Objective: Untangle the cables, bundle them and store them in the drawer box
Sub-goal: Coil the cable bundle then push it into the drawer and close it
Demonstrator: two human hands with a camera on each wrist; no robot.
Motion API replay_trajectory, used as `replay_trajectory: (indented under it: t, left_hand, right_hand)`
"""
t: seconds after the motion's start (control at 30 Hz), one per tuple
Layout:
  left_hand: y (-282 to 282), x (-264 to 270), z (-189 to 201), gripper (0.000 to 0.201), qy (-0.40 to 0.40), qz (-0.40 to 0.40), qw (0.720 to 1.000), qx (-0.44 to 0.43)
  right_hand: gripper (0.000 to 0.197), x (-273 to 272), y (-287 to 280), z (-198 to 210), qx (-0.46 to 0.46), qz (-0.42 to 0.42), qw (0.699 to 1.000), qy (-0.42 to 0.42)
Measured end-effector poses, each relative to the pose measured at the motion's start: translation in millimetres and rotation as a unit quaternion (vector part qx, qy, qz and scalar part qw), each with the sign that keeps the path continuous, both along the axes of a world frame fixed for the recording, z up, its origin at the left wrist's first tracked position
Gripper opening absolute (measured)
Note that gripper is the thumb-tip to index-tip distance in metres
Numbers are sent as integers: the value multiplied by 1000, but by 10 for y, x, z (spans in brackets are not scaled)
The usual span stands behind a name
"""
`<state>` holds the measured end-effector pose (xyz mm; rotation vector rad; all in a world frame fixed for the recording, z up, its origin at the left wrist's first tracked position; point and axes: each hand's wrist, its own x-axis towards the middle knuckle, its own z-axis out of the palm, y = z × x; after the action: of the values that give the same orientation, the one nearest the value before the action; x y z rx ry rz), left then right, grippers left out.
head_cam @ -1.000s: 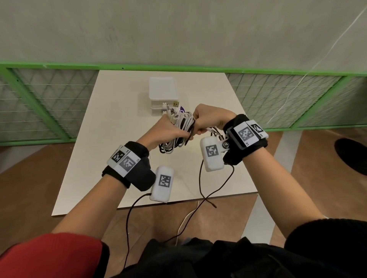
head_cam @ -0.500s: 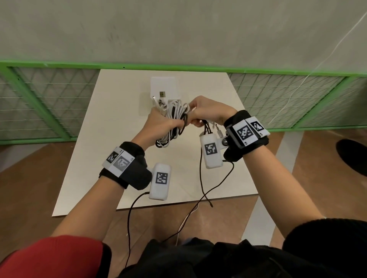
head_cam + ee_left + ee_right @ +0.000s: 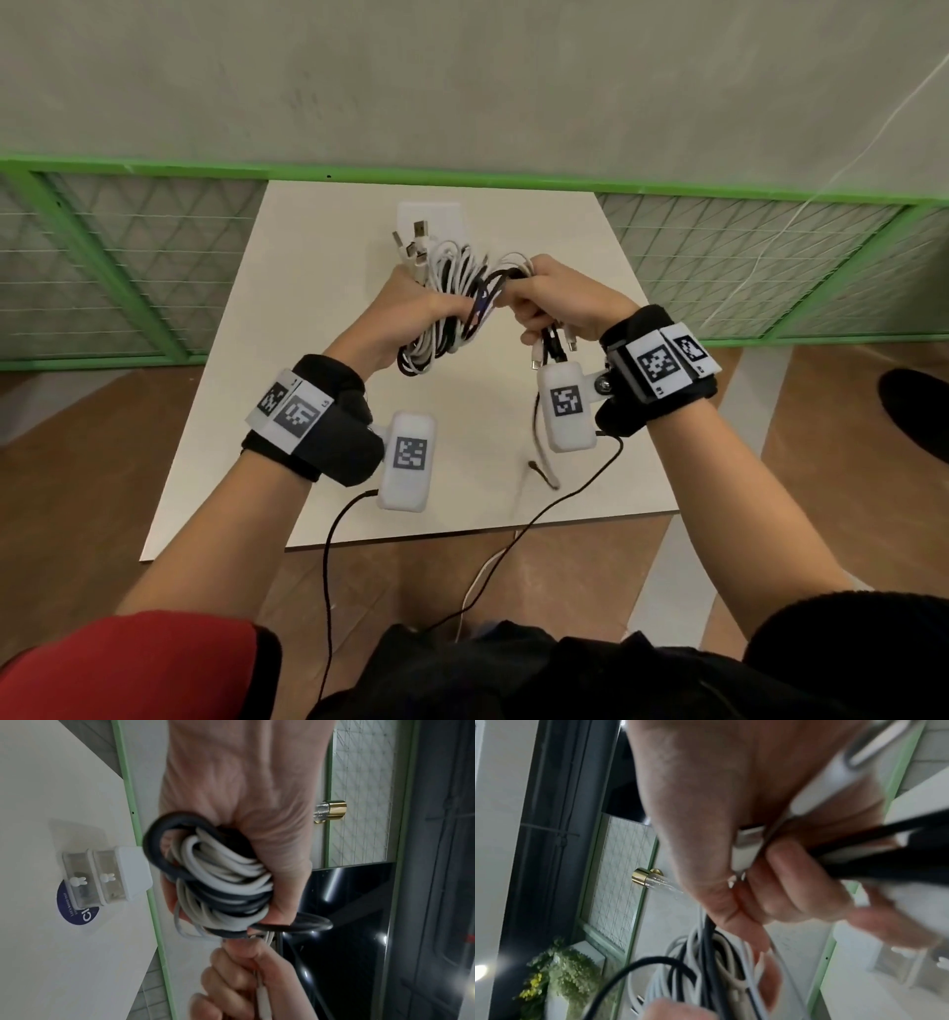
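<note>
A bundle of white and black cables [image 3: 452, 303] is held in the air above the white table [image 3: 308, 308]. My left hand [image 3: 411, 313] grips the coiled loops [image 3: 226, 882], with several USB plugs [image 3: 416, 241] sticking up past its knuckles. My right hand [image 3: 554, 303] grips the free cable ends [image 3: 859, 860]; small connectors [image 3: 552, 349] hang below its fist. The two hands are close together, almost touching. The white drawer box [image 3: 107, 876] stands at the far side of the table, mostly hidden behind the cables in the head view; both drawers look pushed in.
A round dark-blue sticker [image 3: 77, 910] lies under the drawer box. Green-framed mesh fencing [image 3: 128, 267] borders the table's far and side edges. Black sensor leads [image 3: 565, 503] trail from my wrist units over the near table edge.
Both hands have lifted the cable bundle up and away from me, so that it now covers the drawer box in the head view. The hands have drawn slightly apart.
</note>
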<state>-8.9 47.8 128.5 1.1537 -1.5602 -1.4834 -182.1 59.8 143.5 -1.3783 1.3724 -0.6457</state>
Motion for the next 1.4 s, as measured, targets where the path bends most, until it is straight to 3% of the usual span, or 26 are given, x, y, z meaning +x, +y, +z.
replay_trajectory:
  t: [0.13, 0.27, 0.4, 0.5, 0.6, 0.77, 0.83, 0.93, 1.13, 1.23, 1.4]
  left_hand:
    - [124, -117, -40, 37, -8, -30, 999, 10]
    - [129, -150, -72, 23, -38, -16, 999, 3]
    - [134, -179, -103, 19, -39, 67, 996, -48]
    - [109, -176, -89, 21, -8, 84, 993, -79]
    - [73, -158, -78, 49, 49, 128, 989, -54]
    - [35, -145, -14, 11, 165, 154, 974, -21]
    - [32, -151, 10, 7, 199, 156, 967, -2]
    - [88, -220, -11, 19, 216, 134, 966, 34]
    - [138, -254, -10, 14, 123, 89, 988, -30]
    - [153, -246, -23, 24, 111, 78, 989, -55]
    - [163, -237, -39, 14, 83, 76, 991, -67]
  right_hand:
    - [33, -1, -5, 11, 20, 24, 999, -30]
    - [44, 27, 12, -93, 26, -2, 998, -60]
    - [29, 77, -16, -56, -17, -19, 998, -54]
    - [18, 83, -49, -16, -48, -13, 998, -50]
    - [16, 64, -64, -18, -97, -29, 991, -82]
    - [23, 46, 65, -174, -152, -43, 977, -143]
    - [26, 105, 121, -249, -150, -58, 972, -171]
    - [23, 214, 150, -255, -132, -109, 969, -181]
    - [33, 271, 189, -255, -128, -102, 978, -130]
    - [28, 273, 188, -225, -124, -85, 984, -97]
    - [28, 264, 215, -167, -81, -31, 994, -68]
